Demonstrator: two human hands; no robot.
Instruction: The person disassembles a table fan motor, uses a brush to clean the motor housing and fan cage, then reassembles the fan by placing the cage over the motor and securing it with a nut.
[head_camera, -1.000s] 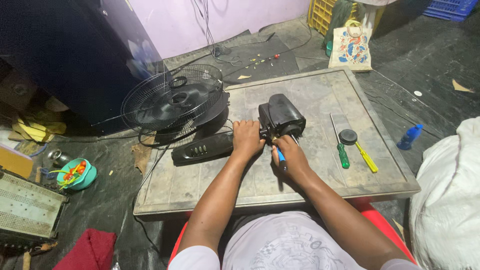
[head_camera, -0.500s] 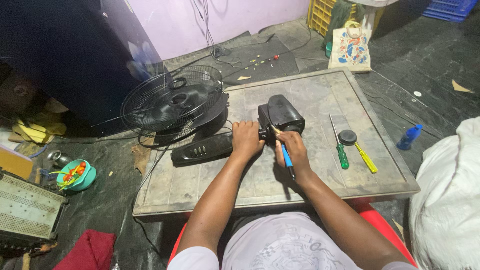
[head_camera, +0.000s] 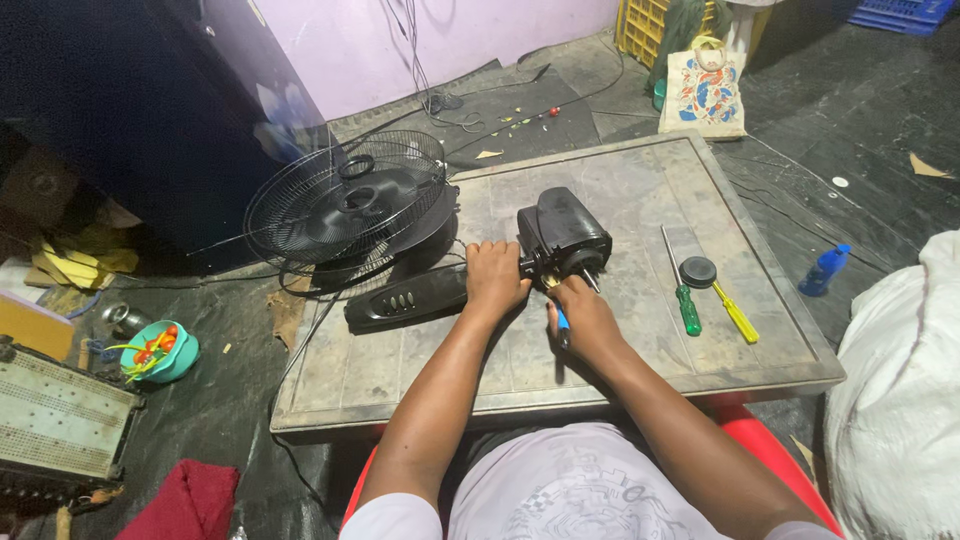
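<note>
The left hand (head_camera: 495, 278) is closed on the near left side of a black motor (head_camera: 563, 235), fingers curled against its housing. The right hand (head_camera: 585, 318) is clenched round a blue-handled screwdriver (head_camera: 562, 320), whose handle end pokes out on the near side of the fist; the tip is hidden where the hand meets the motor's near face. The motor sits on the middle of a low grey table (head_camera: 640, 180), its short shaft pointing near and right.

Just left of the left hand lies a long black cover (head_camera: 405, 299) with slots, on the table's left part. Beyond it, far and left, a round black grille (head_camera: 345, 205) leans over the table's left edge, with a dark blade housing inside it.

To the right of the motor lie a green screwdriver (head_camera: 679, 285) and a yellow screwdriver (head_camera: 734, 316), side by side, with a small black cap (head_camera: 697, 271) between them at their far ends.

On the floor to the right stands a blue bottle (head_camera: 826, 270), near a white sack (head_camera: 900, 400). At the far side a printed bag (head_camera: 705, 95) leans by a yellow crate (head_camera: 650, 25). On the left floor sit a teal bowl (head_camera: 165, 352) holding small coloured parts, a pale perforated panel (head_camera: 55, 425) and a red cloth (head_camera: 190, 500).
</note>
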